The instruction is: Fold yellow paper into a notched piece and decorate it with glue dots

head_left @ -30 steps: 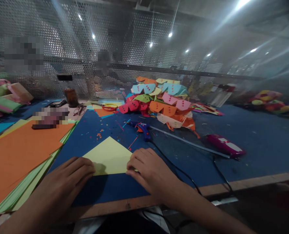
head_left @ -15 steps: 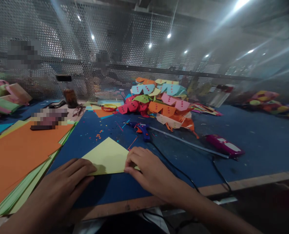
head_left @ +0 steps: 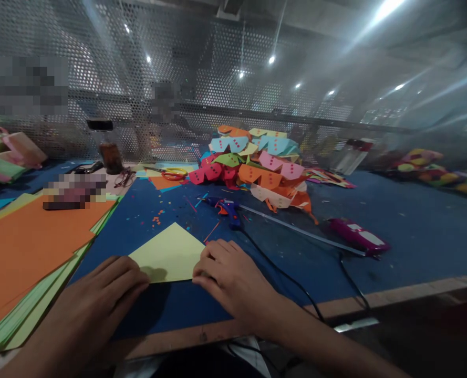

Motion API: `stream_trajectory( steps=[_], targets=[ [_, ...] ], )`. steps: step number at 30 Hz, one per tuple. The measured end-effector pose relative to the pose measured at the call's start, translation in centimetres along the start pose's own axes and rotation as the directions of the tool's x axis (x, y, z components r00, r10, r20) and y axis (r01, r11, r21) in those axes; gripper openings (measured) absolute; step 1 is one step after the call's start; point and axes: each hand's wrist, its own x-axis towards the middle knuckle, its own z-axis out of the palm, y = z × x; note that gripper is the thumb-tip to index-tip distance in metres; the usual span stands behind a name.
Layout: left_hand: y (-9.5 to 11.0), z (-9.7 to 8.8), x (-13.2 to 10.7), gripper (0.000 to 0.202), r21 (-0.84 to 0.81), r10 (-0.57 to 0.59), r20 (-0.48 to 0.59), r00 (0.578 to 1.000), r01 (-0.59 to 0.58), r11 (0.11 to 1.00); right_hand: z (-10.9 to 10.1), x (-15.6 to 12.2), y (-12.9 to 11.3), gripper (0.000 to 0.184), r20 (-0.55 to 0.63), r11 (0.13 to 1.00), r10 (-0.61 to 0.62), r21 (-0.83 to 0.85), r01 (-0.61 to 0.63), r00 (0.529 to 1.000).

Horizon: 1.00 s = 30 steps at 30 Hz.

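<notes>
A pale yellow sheet of paper, folded into a triangle, lies on the blue table with its point facing away from me. My left hand has its fingers together on the paper's left corner. At the opposite corner, my right hand pinches the paper between thumb and curled fingers. Both hands cover the ends of the folded edge nearest me. Beyond the right hand rests a blue glue gun with a long clear glue stick in its back.
Orange and green paper sheets are stacked at left, with a pixelated dark object on top. A jar, scissors and a pile of colourful paper shapes stand behind. At right lies a magenta device; cords cross the table.
My right hand has slid slightly left along the folded edge. My left hand has shifted a little left too, and the whole view has moved slightly.
</notes>
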Motion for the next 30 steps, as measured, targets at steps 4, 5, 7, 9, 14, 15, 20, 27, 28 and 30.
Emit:
stream_trajectory(
  steps=[4,5,7,9,14,15,20,27,28,30],
  targets=[
    [0.04,-0.12,0.23,0.044,-0.071,-0.061,0.003,0.998,0.061,0.996,0.28,0.0,0.44,0.005,-0.033,1.0,-0.016,0.016,0.016,0.999],
    [0.03,-0.16,0.27,0.044,-0.084,-0.079,0.014,0.997,0.079,0.993,0.38,-0.04,0.58,0.005,-0.035,0.999,-0.013,0.033,0.015,0.999],
    [-0.04,-0.22,0.31,0.043,-0.104,-0.111,0.041,0.993,0.114,0.988,0.56,-0.13,0.79,0.006,-0.031,0.998,-0.005,0.06,0.007,1.0],
    [-0.14,-0.23,0.27,0.039,-0.115,-0.135,0.077,0.988,0.143,0.983,0.67,-0.22,0.89,0.007,-0.02,0.998,0.003,0.071,-0.001,1.0],
    [-0.38,-0.02,-0.04,0.035,-0.141,-0.174,0.122,0.977,0.19,0.972,0.56,-0.42,0.64,0.007,-0.035,0.993,0.034,0.112,-0.03,0.999],
    [-0.39,0.04,-0.09,0.036,-0.148,-0.186,0.126,0.974,0.204,0.968,0.51,-0.43,0.57,0.007,-0.036,0.991,0.049,0.125,-0.044,0.998],
    [-0.25,0.16,-0.15,0.041,-0.184,-0.26,0.142,0.955,0.283,0.941,0.31,-0.23,0.42,0.007,-0.006,0.975,0.136,0.18,-0.133,0.991],
    [-0.19,-0.15,0.33,0.039,-0.158,-0.333,0.208,0.92,0.367,0.917,0.22,0.09,0.23,0.01,0.029,0.952,0.242,0.184,-0.244,0.97],
    [-0.21,-0.23,0.4,0.039,-0.149,-0.342,0.214,0.915,0.377,0.914,0.21,0.13,0.2,0.011,0.034,0.95,0.253,0.181,-0.255,0.967],
    [-0.26,-0.37,0.51,0.038,-0.123,-0.368,0.211,0.905,0.398,0.909,0.18,0.22,0.19,0.012,0.042,0.946,0.267,0.179,-0.27,0.963]
  ],
)
